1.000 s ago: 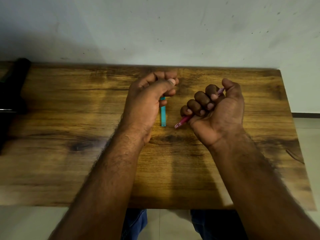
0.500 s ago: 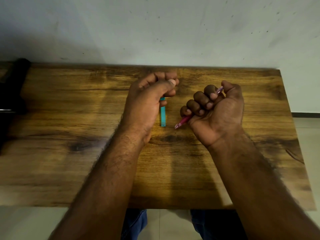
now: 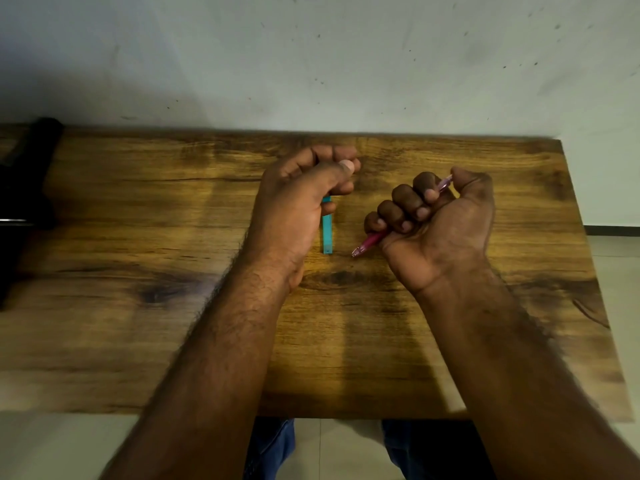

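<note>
My left hand (image 3: 298, 206) is curled into a fist around a teal pen (image 3: 327, 235), whose lower end sticks out below the fist toward me. My right hand (image 3: 436, 220) grips a pink pen (image 3: 367, 244) in a fist, palm side up. The pink pen's tip points down-left, close to the teal pen's lower end, and its clear top pokes out by the thumb. Both hands hover over the middle of a wooden table (image 3: 138, 237). The two pens are a short gap apart.
A dark object (image 3: 24, 188) lies at the table's far left edge. A pale wall (image 3: 311, 57) rises right behind the table. Light floor tiles show to the right and below the front edge, with my legs in blue jeans (image 3: 273, 445) under the table.
Almost nothing differs. My right hand has shifted very slightly, with the pink pen's top a touch lower; the left hand and teal pen stay put.
</note>
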### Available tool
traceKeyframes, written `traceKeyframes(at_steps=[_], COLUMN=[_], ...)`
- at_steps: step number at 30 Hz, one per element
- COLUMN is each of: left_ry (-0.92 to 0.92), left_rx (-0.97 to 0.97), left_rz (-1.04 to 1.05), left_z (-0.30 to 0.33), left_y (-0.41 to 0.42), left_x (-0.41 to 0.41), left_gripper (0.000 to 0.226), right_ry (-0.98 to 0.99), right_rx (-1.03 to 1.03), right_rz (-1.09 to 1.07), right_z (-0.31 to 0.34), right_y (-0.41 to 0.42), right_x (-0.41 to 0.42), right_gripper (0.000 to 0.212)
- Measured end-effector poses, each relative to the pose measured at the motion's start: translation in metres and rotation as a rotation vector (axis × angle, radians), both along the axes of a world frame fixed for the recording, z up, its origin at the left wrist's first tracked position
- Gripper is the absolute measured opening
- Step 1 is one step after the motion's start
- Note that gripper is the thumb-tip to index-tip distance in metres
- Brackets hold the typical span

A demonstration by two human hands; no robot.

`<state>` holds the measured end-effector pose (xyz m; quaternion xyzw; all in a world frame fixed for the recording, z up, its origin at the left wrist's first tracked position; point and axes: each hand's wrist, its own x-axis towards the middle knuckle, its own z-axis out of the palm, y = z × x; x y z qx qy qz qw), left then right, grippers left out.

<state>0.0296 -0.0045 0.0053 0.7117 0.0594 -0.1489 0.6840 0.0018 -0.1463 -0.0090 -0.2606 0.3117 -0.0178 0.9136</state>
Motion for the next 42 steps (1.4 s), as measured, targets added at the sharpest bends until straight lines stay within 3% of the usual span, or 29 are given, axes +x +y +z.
traceKeyframes(at_steps=[28, 42], left_ry=[-0.008, -0.002], left_rx=[0.002, 0.005], left_rz=[0.001, -0.007], left_z=[0.0014, -0.0014], left_y=[-0.0011, -0.0003], left_x=[-0.0007, 0.0001], left_gripper=[0.021, 0.020], right_ry=[-0.008, -0.139], right_rx=[-0.018, 0.076], right_rz=[-0.029, -0.098], right_z=[0.0016, 0.0040], right_y=[-0.0011, -0.0056], right_x=[0.0012, 0.0015], right_gripper=[0.050, 0.052])
